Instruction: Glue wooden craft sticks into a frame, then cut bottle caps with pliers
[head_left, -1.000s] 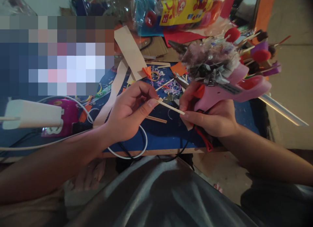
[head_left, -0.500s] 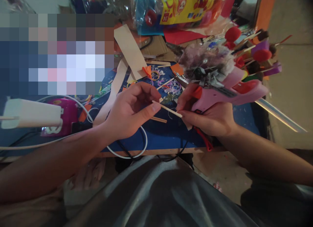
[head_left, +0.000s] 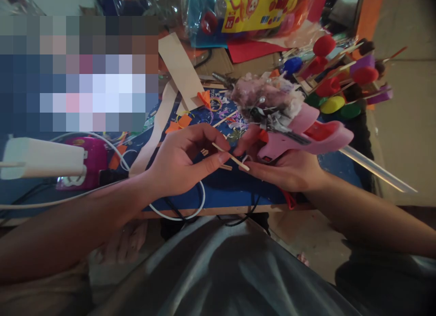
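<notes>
Between the thumb and fingers of my left hand, closed, is a thin wooden stick slanting down to the right. My right hand is closed around a pink hot glue gun; its thumb and fingertips are close to the stick's right end, and I cannot tell whether they touch it. Fluffy, matted material covers the gun's front, and its metal nozzle points up and left. A clear glue stick juts out of its back. More thin sticks lie on the blue table below my left fingers.
A white plug sits in a magenta power strip at left. White cable loops along the table edge. Wooden sticks with coloured ends stand at right. Behind are a cream strip and a plastic bag.
My right hand has shifted left with the glue gun, bringing the nozzle left and down. The wooden stick now tilts more steeply, and the right fingertips have eased off its end.
</notes>
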### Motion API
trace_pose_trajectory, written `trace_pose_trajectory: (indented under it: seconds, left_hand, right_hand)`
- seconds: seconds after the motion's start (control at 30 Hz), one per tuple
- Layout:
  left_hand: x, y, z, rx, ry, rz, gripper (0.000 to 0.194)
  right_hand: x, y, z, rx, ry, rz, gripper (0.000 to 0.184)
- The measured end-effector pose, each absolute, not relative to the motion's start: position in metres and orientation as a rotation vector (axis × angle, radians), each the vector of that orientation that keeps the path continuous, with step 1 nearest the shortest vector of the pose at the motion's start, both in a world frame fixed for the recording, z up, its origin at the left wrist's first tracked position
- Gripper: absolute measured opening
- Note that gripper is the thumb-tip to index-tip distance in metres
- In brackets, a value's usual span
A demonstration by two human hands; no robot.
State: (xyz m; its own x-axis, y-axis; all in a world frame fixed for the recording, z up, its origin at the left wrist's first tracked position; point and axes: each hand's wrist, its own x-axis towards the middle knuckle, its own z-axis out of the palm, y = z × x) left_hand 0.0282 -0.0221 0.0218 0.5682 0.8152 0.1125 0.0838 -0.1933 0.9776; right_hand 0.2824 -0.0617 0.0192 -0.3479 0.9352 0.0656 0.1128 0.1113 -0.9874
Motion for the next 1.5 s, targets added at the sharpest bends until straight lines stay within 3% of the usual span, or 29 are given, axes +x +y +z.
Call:
trace_pose_trajectory:
  seconds: [0.3, 0.53, 0.93, 1.5]
  left_hand:
    - [0.029, -0.022, 0.024, 1.594, 0.794, 0.747, 0.013]
    - [0.031, -0.022, 0.028, 1.524, 0.833, 0.718, 0.02]
    - [0.024, -0.018, 0.03, 1.763, 0.702, 0.718, 0.014]
    - [0.023, -0.021, 0.025, 1.737, 0.675, 0.758, 0.015]
  right_hand:
    - [0.284, -0.062, 0.023, -1.015, -1.593, 1.389, 0.014]
    - [0.288, -0.063, 0.02, -1.04, -1.632, 1.397, 0.019]
    - [0.286, -0.063, 0.025, -0.955, -1.624, 1.379, 0.011]
    - [0.285, -0.071, 0.009, -0.841, -1.346, 1.421, 0.036]
